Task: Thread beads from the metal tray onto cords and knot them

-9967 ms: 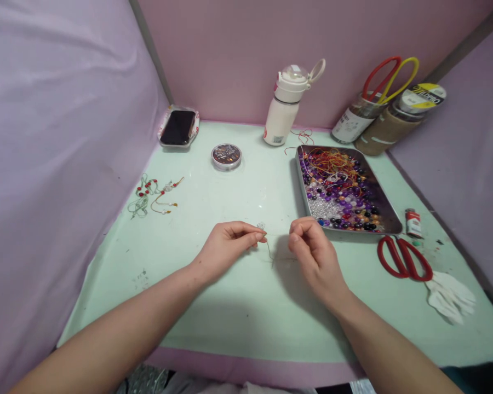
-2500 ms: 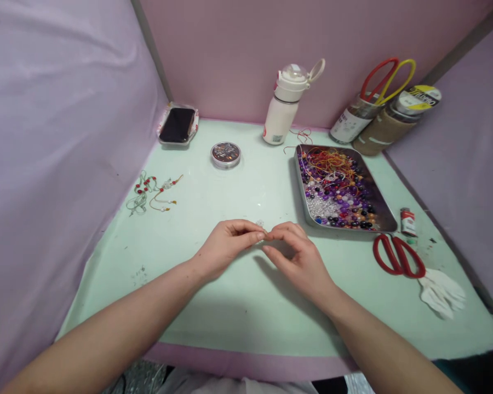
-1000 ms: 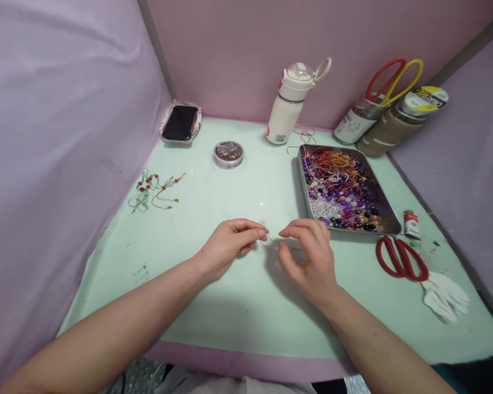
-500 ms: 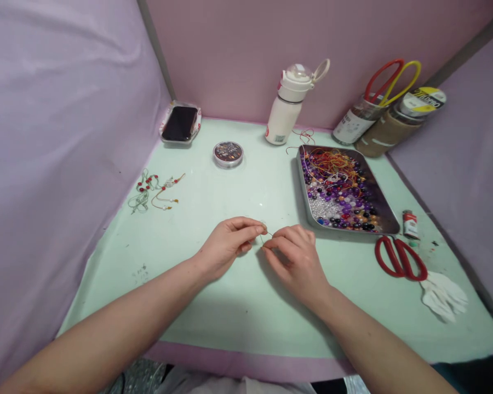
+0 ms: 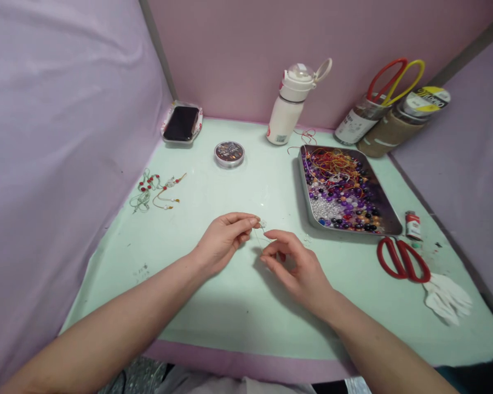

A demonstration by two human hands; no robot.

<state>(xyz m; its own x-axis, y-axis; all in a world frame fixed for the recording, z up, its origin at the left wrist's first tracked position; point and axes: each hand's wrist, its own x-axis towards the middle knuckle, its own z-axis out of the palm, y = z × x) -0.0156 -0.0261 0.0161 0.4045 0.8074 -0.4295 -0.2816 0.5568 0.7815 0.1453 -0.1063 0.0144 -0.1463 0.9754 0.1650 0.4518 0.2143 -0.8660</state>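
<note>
Pale green table, pink and lilac cloth around it. Left hand over the middle of the table, fingers closed, gripping a thin cord; small clear flower-like piece just beside its fingertips. Right hand close by on the right, thumb and index finger parted, other fingers curled; cannot tell whether they grip the cord. Labels: brown-wrapped jar has a yellow, black and white top, lettering large but not legible; glass jar beside it, white label, print too small, red and yellow handles standing in it. Cream bottle, lid ring raised, code-like square low on its side. Red-and-white label on small container, unreadable. Faint marks on table, left of the left forearm, unreadable. Metal tray: purple, black, orange, clear beads, tangled cords. Red-handled scissors near it, touching white glove. Far left: phone, round tin; nearer, green cord with red beads
</note>
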